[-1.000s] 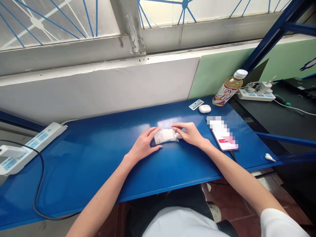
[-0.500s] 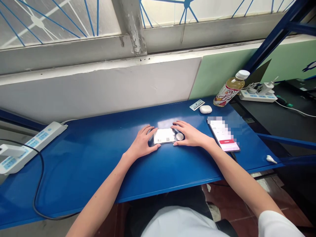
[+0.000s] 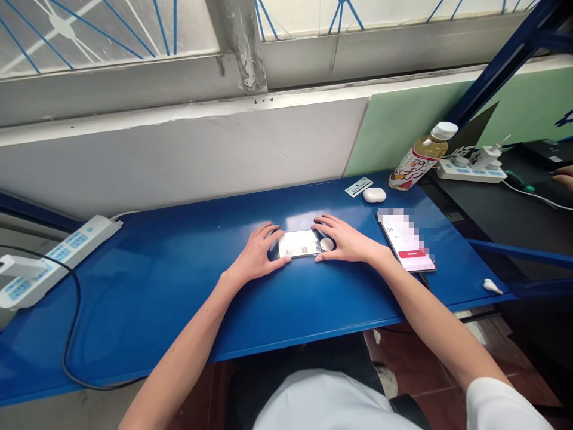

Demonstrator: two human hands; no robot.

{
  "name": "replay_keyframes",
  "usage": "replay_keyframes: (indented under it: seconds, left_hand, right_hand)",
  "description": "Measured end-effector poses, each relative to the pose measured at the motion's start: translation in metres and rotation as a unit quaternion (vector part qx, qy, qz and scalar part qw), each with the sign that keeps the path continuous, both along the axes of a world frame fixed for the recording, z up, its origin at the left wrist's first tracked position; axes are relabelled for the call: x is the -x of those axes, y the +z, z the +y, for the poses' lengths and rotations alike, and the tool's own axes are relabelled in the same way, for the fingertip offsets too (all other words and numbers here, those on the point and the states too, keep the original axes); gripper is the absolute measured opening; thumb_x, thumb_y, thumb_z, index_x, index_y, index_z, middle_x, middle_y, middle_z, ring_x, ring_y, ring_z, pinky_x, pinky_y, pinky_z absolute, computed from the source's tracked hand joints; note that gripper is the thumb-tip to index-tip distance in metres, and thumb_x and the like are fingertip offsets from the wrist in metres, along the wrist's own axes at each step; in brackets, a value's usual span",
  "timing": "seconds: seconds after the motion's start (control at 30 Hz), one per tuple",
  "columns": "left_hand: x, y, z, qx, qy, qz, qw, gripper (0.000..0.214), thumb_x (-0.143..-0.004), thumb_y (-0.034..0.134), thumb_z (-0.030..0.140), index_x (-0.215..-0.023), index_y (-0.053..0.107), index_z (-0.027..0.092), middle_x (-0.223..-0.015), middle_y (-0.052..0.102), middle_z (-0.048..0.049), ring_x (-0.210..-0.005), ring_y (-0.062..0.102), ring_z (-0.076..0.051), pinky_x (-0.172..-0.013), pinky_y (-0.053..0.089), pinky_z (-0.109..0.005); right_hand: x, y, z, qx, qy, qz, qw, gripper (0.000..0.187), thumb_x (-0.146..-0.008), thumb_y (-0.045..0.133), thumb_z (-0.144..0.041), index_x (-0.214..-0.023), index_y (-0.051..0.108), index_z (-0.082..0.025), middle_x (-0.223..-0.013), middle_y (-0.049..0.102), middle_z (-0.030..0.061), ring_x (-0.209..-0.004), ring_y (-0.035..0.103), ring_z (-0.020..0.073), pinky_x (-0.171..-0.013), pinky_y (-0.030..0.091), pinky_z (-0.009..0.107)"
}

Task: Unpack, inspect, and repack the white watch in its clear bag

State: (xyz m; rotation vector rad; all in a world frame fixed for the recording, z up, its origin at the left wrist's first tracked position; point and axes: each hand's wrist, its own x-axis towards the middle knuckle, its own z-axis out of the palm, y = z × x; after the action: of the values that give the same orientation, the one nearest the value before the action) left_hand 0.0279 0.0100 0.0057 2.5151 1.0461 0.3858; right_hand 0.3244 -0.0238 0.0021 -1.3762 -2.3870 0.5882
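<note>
A small flat packet (image 3: 296, 244) with a white face, a printed square code and shiny dark edges lies on the blue table (image 3: 156, 286). At its right end is a round white piece (image 3: 326, 244). My left hand (image 3: 259, 254) grips the packet's left end, thumb at the near edge and fingers at the far edge. In the same way my right hand (image 3: 342, 240) holds the right end, beside the round piece. Whether the packet's ends reach under my palms is hidden.
Right of my hands lie a phone (image 3: 405, 242), a white earbud case (image 3: 375, 194), a card (image 3: 359, 187) and an earbud (image 3: 493, 286). A drink bottle (image 3: 421, 158) stands behind. Power strips (image 3: 67, 257) sit at both sides. Another person's hand (image 3: 564, 178) shows at the right edge.
Another person's hand has come into view at the far right. The camera view has shifted slightly; my hands keep the same hold on the packet.
</note>
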Motion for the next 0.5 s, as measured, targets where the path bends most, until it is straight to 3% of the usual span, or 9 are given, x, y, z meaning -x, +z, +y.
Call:
replay_keyframes:
  seconds: [0.5]
  left_hand:
    - [-0.0002,-0.0019,-0.0006,-0.016,-0.003,0.019,1.000,0.057,-0.092,0.056,0.057,-0.138,0.057,0.023,-0.148,0.048,-0.0129,-0.144,0.033,-0.036,-0.115,0.033,-0.057]
  right_hand:
    - [-0.0014,0.0016,-0.0018,-0.014,0.014,-0.016,1.000,0.087,-0.077,0.071,-0.063,-0.148,0.045,-0.022,-0.153,0.043,0.0170,-0.145,0.031,0.0421,-0.113,0.035,0.060]
